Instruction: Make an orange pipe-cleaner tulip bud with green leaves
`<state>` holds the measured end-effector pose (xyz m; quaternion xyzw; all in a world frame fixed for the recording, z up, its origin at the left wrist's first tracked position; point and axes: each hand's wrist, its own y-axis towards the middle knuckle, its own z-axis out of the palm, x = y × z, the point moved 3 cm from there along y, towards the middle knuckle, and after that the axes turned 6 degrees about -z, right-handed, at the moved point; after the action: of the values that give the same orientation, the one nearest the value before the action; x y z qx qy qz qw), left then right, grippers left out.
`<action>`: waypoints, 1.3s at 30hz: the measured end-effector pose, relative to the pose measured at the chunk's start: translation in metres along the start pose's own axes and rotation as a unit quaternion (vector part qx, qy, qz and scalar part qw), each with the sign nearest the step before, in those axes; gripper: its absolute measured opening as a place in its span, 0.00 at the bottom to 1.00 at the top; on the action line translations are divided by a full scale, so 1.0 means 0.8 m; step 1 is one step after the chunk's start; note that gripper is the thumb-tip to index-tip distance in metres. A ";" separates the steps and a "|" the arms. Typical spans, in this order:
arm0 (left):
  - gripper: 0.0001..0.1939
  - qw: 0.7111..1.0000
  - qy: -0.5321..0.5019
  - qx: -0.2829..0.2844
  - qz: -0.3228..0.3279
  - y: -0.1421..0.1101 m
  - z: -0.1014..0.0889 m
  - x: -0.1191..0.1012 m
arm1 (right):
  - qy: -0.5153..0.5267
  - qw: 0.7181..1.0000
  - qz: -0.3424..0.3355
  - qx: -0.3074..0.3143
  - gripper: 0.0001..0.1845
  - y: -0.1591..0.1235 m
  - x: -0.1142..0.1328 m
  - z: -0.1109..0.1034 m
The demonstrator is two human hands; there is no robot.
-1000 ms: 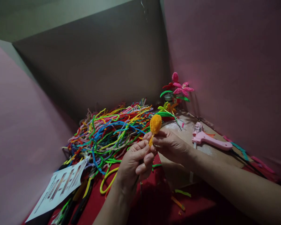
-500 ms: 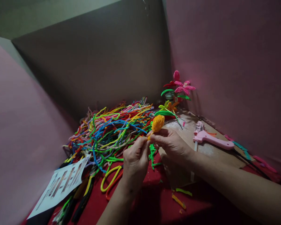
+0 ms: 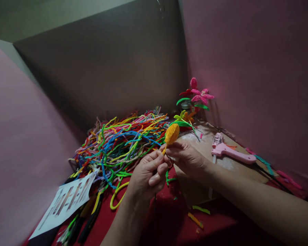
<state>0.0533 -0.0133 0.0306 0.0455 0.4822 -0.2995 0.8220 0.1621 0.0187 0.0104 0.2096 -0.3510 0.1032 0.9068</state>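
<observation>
Largest of all, we see the pink walls (image 3: 251, 68) rising at either side, then the red-covered bench (image 3: 104, 217). A pile (image 3: 128, 136) of fuzzy stems in many colours sprawls over its far left, and a brown board (image 3: 206, 140) lies to the right. On the left, a paper (image 3: 72, 201) slopes beside the black-and-yellow handles (image 3: 97, 205) of a tool.

Our two hands meet in the middle, just in front of the pile. The left hand (image 3: 150, 171) pinches the lower stalk of the bud between thumb and forefinger, its other fingers curled. The right hand (image 3: 186, 153) has its fingertips pressed together on the stalk, just under the head. A pink glue gun (image 3: 228, 152) rests on the board; behind, a pink flower (image 3: 202, 97) stands by the right wall.

The bud (image 3: 172, 134) itself is yellow-orange, held raised and tilted slightly right. We judge it very light, soft and grippy — easily crushed at the head, probably wire-stiffened below — so the stalk is the place to take hold. Smaller yet are a green scrap (image 3: 201, 209) and an orange scrap (image 3: 195, 220) nearer us.

Smallest is the print: the paper carries dark bands and lettering, too small to read. We can make out no brand on the glue gun.
</observation>
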 end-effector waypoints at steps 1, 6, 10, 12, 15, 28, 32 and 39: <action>0.05 1.000 -0.019 0.018 -0.013 0.000 0.000 0.001 | 0.003 1.000 0.008 0.005 0.08 0.000 0.000 0.000; 0.04 0.997 -0.047 0.040 -0.043 0.003 -0.002 0.002 | -0.004 1.000 0.012 0.028 0.05 0.000 -0.001 0.000; 0.09 0.999 0.047 -0.022 0.000 0.003 -0.002 0.003 | -0.042 0.999 -0.014 -0.014 0.05 0.001 -0.001 -0.004; 0.14 0.990 0.125 -0.058 0.030 0.003 0.001 0.003 | -0.048 0.998 -0.009 -0.026 0.05 0.001 -0.002 -0.005; 0.15 0.965 0.215 -0.123 0.081 0.003 0.003 0.000 | -0.061 0.997 -0.015 -0.032 0.06 0.002 -0.001 -0.008; 0.08 0.887 0.230 -0.303 0.261 -0.015 -0.014 -0.033 | -0.325 0.928 -0.182 0.011 0.06 -0.008 0.021 0.000; 0.11 0.898 0.218 -0.288 0.251 -0.012 -0.017 -0.031 | -0.379 0.892 -0.241 0.052 0.07 -0.014 0.027 0.010; 0.08 0.883 0.244 -0.218 0.338 -0.028 -0.003 -0.042 | -0.437 0.842 -0.305 0.090 0.05 -0.020 0.035 0.021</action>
<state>0.0275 -0.0157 0.0612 0.0972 0.6759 0.1294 0.7190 0.1779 -0.0021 0.0360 0.4103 -0.6183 -0.2491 0.6224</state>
